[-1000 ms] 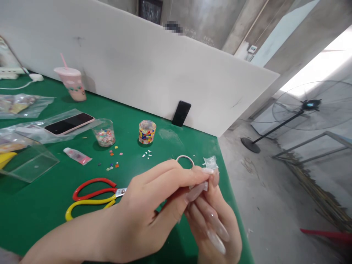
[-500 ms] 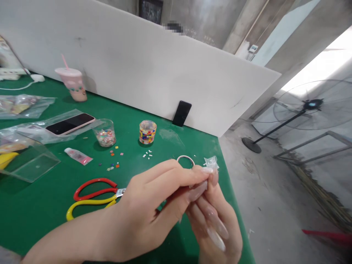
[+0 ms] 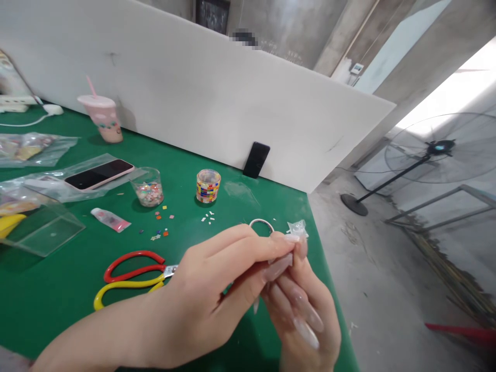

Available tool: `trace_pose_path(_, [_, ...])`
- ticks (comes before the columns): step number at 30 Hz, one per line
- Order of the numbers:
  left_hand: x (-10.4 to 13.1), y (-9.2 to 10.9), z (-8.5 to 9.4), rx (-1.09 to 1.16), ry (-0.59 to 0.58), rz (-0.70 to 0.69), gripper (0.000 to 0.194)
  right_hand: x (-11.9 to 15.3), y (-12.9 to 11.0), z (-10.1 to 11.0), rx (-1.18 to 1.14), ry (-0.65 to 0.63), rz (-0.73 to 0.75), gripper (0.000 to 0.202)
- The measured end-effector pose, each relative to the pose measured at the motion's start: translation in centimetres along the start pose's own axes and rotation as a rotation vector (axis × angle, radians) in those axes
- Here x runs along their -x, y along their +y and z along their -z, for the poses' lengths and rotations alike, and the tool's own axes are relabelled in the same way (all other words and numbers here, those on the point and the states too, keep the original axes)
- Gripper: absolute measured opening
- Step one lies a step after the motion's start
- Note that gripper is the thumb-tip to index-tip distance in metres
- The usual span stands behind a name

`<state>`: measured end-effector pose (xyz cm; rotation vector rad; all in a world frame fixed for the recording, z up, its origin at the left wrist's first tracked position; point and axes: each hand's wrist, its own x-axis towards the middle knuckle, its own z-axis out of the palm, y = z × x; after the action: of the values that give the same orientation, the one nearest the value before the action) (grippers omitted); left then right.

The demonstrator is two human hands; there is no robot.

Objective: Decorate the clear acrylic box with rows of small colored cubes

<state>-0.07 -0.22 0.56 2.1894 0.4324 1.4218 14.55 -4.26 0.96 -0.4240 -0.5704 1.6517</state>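
My left hand (image 3: pixel 220 279) reaches in from the lower left, its thumb and index finger pinched together at the fingertips of my right hand (image 3: pixel 306 310). The right hand's fingers are curled, with long pale nails showing. Whatever lies between the touching fingertips is too small and hidden to name. Just behind them are a thin ring (image 3: pixel 262 221) and a crumpled piece of clear plastic (image 3: pixel 297 228). Scissors (image 3: pixel 134 268) with one red and one yellow handle lie beside my left wrist, their blades partly covered by the hand.
On the green table (image 3: pixel 186 232) stand a tile-covered cup (image 3: pixel 208 186), a clear cup of small pieces (image 3: pixel 149 192) and a pink drink cup (image 3: pixel 105 120). A tube (image 3: pixel 110 220), phones (image 3: pixel 256 159), a clear box (image 3: pixel 50 230) and loose tiles surround them. A white panel (image 3: pixel 186 88) stands behind.
The fingers of my right hand have shifted very slightly. My left hand stays in nearly the same place, and the objects on the table have not moved.
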Motion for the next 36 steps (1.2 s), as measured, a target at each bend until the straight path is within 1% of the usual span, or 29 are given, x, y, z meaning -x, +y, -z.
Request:
trace_pose_path(4, [0.02,0.04,-0.01,-0.003,0.006,0.005,0.025,0.14,0.15,0.21,0.024,0.009,-0.006,0.033])
trace_pose_path(8, [0.06,0.13,-0.01,0.008,0.010,0.011,0.024,0.11,0.20,0.43,0.012,-0.013,0.005,0.030])
trace_pose_path(11, [0.20,0.11,-0.07,0.013,0.008,0.016,0.020,0.01,0.23,0.49,0.017,-0.005,0.007,0.029])
trace_pose_path(17, [0.21,0.17,-0.16,-0.074,-0.018,-0.001,0.023,-0.05,0.32,0.24,0.036,0.032,0.008,0.035])
trace_pose_path(21, [0.10,0.47,0.25,-0.107,-0.045,-0.009,0.024,-0.04,0.38,0.29,0.024,0.029,0.014,0.030])
trace_pose_path(26, [0.23,0.54,0.59,-0.042,-0.059,-0.011,0.025,0.01,0.43,0.67,-0.018,-0.048,-0.005,0.027])
trace_pose_path(32, [0.24,0.27,0.47,-0.052,-0.047,0.009,0.025,0.08,0.27,0.45,-0.032,-0.023,-0.018,0.025])
trace_pose_path(36, [0.19,0.17,0.41,-0.037,-0.043,-0.001,0.030,-0.02,0.30,0.35,-0.047,-0.037,-0.026,0.025])
